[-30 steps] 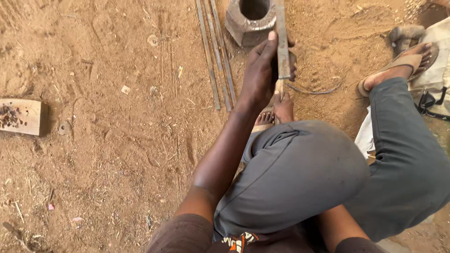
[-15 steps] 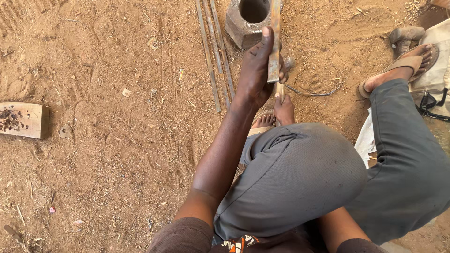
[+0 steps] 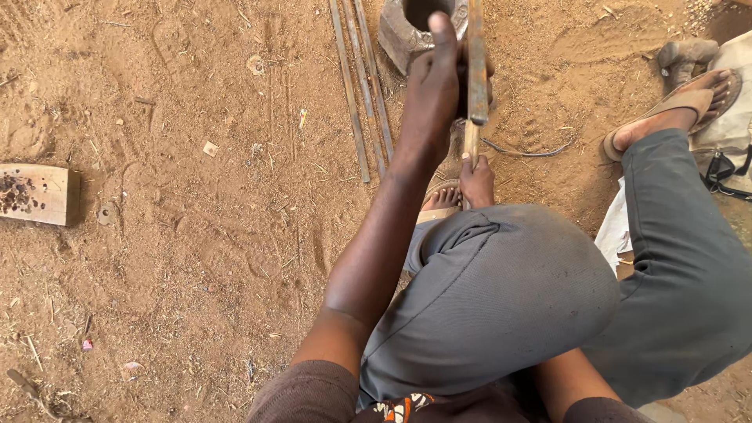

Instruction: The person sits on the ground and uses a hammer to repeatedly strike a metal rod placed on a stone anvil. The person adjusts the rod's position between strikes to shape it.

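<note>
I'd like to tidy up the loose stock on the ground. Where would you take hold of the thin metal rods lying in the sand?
Probably at the near ends of the thin metal rods, reaching from above: they lie flat, side by side, and those ends sit clear of the round metal block and the left hand.

I take this for an outdoor dirt-floor workshop: bare sandy ground (image 3: 196, 258) strewn with chips and scraps, thin metal rods (image 3: 360, 94) lying loose, a heavy metal block (image 3: 403, 35) with a hole, a wooden board (image 3: 39, 193).
</note>
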